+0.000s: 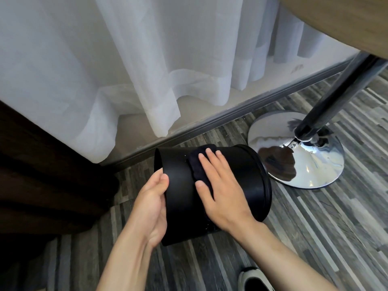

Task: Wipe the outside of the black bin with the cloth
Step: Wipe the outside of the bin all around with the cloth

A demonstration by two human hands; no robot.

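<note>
While near chrome base (310, 164), left hand (154, 203) around bin (241, 175), right hand (220, 190) flat on cloth (196, 164)

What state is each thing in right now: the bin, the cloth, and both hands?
black bin: tipped on its side, held between both hands.
cloth: pressed against the bin's outer wall.
left hand: grips the bin's left end.
right hand: fingers straight, presses the cloth onto the bin.

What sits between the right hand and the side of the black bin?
A dark folded cloth, pressed flat by the right hand against the wall of the round black bin; the head view shows it.
</note>
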